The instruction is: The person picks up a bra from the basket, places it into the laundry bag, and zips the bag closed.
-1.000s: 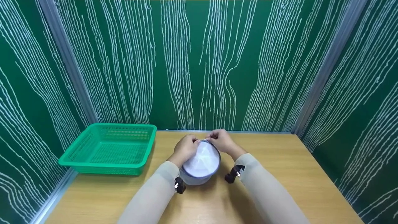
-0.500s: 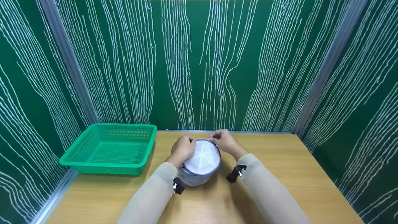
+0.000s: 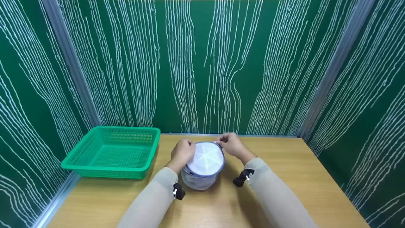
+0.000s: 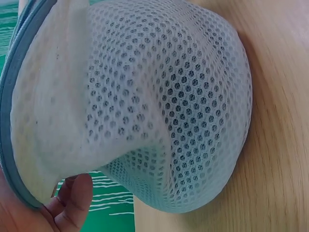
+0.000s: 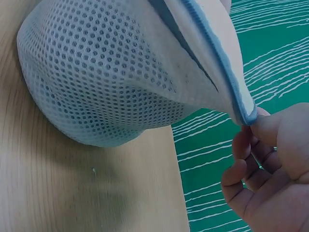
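Observation:
A white mesh laundry bag (image 3: 205, 158) with a grey-blue rim stands on the table between the hands, its round top tilted toward the head camera. My left hand (image 3: 183, 152) grips the bag's rim at the upper left; in the left wrist view the fingers (image 4: 77, 198) curl under the rim beside the honeycomb mesh wall (image 4: 193, 92). At the upper right edge my right hand (image 3: 233, 145) pinches the rim between thumb and forefinger. In the right wrist view that hand (image 5: 275, 169) pulls the rim to a point, and a dark gap (image 5: 193, 53) runs below the trim.
A green plastic basket (image 3: 152, 155) with perforated sides stands at the left on the wooden table (image 3: 284, 183). Green walls (image 3: 215, 79) with white wavy lines enclose the back and sides. Black wrist cameras sit on both sleeves.
My right hand has shifted slightly right along the rim, and my left hand slightly left. The bag's top has turned to face the head camera more fully.

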Available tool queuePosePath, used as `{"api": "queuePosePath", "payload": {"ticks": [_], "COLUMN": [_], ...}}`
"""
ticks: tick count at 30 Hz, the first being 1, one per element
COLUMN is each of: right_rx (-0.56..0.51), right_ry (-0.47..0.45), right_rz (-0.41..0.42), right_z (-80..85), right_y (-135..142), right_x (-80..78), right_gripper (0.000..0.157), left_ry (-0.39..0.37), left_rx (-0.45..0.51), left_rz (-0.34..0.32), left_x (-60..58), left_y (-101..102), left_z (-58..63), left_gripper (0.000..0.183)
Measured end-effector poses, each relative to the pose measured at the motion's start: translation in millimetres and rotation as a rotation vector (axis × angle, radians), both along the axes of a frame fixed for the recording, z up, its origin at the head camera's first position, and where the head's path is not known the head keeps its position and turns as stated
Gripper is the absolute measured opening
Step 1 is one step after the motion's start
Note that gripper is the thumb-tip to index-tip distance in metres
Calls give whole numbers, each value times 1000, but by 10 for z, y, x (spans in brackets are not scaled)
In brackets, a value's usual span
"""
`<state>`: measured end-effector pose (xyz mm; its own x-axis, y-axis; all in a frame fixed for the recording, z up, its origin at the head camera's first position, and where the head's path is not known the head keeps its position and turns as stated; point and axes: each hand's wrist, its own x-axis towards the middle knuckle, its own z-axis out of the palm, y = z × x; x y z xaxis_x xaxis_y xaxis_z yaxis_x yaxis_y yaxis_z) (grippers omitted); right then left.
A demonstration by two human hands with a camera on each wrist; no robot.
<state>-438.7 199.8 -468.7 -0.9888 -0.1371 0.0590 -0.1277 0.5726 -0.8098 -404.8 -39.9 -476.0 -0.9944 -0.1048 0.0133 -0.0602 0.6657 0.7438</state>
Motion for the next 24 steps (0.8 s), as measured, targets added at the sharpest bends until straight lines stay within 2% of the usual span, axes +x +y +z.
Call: {"api": "queuePosePath", "payload": {"ticks": [5, 8, 11, 15, 20, 24], "right_rx": [-5, -6, -2, -8, -20, -22], "right_ry": [-4, 8, 45, 76, 69, 80], "right_rz": [-12, -20, -19, -10, 5, 16], "right_z": [15, 9, -3, -5, 6, 16], "right_y": [-13, -33, -61, -102, -141, -162], "right_x": [17, 26, 34, 45, 42, 32], "right_gripper": [9, 8, 8, 8, 8, 8], "left_ry": [-5, -4, 31, 83, 108, 127], "left_rx": [58, 64, 43, 63, 94, 114], "left_rz": [-6, -16, -39, -94, -177, -204], "left_x": [18, 12, 4, -5, -36, -74], "left_y": [12, 23, 41, 87, 167, 197], "left_z": [-30, -61, -69, -45, -27, -31], "left_gripper": [35, 37, 39, 39, 39, 35]}}
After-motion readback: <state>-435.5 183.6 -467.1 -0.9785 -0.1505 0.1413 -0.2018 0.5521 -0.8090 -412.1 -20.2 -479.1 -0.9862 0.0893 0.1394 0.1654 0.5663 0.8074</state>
